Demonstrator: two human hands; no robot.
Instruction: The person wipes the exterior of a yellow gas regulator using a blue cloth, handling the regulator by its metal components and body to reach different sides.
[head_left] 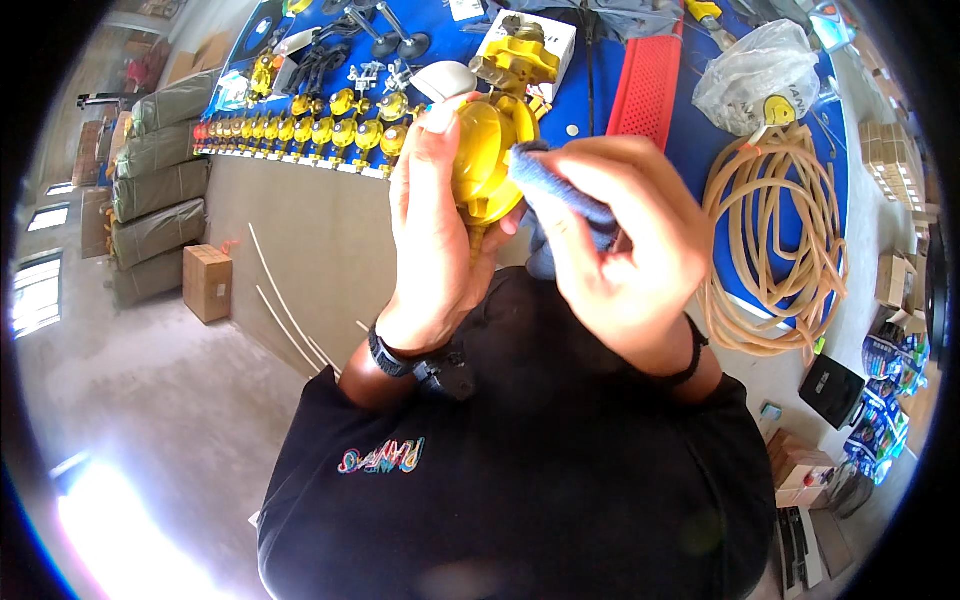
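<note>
One yellow fitting (478, 172) gripped in left hand (432, 220) by the bench's near edge (340, 166); right hand (640, 240) pinching blue cloth (553, 188), prob touching it.

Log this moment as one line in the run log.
left hand: holds yellow fitting | right hand: grips blue cloth against it | nearby: row of yellow fittings on blue table | coiled tan hose

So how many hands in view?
2: left hand gripping the yellow fitting; right hand holding the blue cloth at its right side. Some fingers are partly hidden.
</note>
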